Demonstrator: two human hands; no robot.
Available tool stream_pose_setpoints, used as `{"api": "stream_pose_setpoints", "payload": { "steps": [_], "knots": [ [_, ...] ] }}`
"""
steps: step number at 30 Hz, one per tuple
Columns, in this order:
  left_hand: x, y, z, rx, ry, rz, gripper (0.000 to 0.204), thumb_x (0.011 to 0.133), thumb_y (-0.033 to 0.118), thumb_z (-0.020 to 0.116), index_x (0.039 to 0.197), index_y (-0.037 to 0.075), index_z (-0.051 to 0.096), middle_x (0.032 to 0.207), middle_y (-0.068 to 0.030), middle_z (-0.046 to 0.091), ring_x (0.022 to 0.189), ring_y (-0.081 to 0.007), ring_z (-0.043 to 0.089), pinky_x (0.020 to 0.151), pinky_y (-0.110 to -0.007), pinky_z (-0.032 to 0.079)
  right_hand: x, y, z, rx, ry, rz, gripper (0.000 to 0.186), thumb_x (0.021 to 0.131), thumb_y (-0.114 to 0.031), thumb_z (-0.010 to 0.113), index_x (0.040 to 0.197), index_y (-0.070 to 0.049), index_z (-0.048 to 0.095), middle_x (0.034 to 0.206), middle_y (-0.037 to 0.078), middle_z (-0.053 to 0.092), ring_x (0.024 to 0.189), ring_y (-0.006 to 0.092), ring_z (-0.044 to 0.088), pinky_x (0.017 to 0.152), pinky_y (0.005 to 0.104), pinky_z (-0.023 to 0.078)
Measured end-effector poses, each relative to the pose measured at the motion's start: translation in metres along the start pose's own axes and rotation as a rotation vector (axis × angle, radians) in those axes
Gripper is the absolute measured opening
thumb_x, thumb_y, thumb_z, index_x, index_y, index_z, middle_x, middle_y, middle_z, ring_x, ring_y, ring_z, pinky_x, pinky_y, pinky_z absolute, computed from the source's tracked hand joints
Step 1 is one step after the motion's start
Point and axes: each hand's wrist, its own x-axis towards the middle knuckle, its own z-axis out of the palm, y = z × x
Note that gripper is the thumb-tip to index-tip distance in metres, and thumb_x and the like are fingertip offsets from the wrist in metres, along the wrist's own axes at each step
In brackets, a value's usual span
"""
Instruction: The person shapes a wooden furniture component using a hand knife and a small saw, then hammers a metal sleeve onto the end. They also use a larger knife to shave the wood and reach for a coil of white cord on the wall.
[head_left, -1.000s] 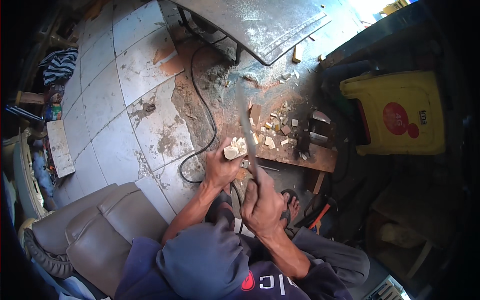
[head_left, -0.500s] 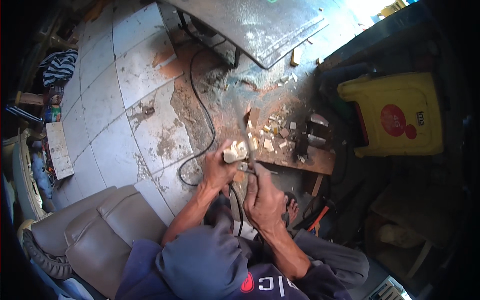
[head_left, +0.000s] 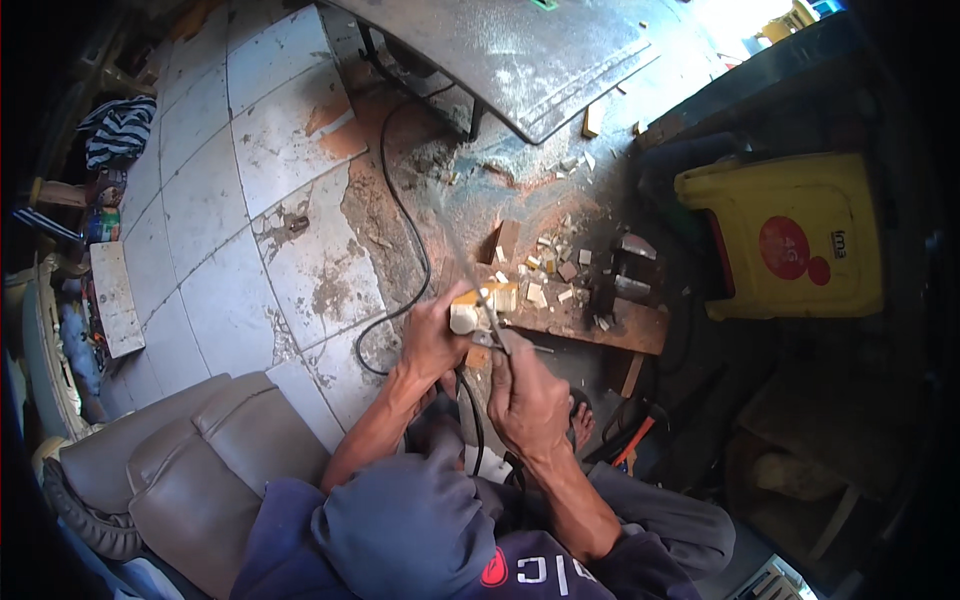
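Note:
My left hand (head_left: pixel 432 335) is closed around a small pale wooden piece (head_left: pixel 463 319) with a rounded end, held over the near left end of a low wooden bench (head_left: pixel 585 325). In my right hand (head_left: pixel 528 392) is the near end of a long, narrow grey metal tool (head_left: pixel 466 262), whose exact kind is blurred. It slants away to the far left, crossing the wooden piece at its right side. My left fingertips are partly hidden behind the piece. Small wood offcuts (head_left: pixel 537 294) lie scattered on the bench just beyond my hands.
Dark metal blocks (head_left: pixel 634 262) sit at the bench's right. A metal-topped table (head_left: pixel 500 65) stands ahead, with a black cable (head_left: pixel 425 245) running along the floor. The yellow plastic furniture (head_left: pixel 855 235) is at right, a brown padded seat (head_left: pixel 235 470) at left.
The metal tool's far end has swung to the left. The wooden piece is tilted a little differently in my left hand, and both hands keep their hold.

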Motion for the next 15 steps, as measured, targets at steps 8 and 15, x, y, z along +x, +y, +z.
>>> {"api": "stream_pose_setpoints", "payload": {
  "steps": [8, 15],
  "knots": [
    [-0.003, 0.005, -0.001, 0.015, -0.010, -0.031, 0.043, 0.080, 0.001, 0.072, 0.122, 0.009, 0.068, 0.100, -0.0197, 0.077, 0.098, -0.0367, 0.076, 0.080, -0.039, 0.059, 0.005, -0.007, -0.001, 0.026, 0.137, -0.033, 0.019, 0.099, -0.010, 0.065, 0.117, -0.007, 0.064, 0.076, 0.023, 0.067, 0.067, 0.0410, 0.070, 0.055, 0.0485, 0.052],
    [-0.004, 0.001, 0.001, 0.107, -0.005, 0.028, 0.044, 0.080, 0.003, 0.073, 0.124, 0.011, 0.068, 0.100, -0.0186, 0.077, 0.096, -0.0370, 0.075, 0.078, -0.042, 0.059, 0.006, -0.002, -0.005, -0.033, -0.044, 0.007, 0.017, 0.099, -0.010, 0.063, 0.116, -0.006, 0.064, 0.079, 0.020, 0.068, 0.068, 0.0422, 0.068, 0.059, 0.0480, 0.053]
  ]
}}
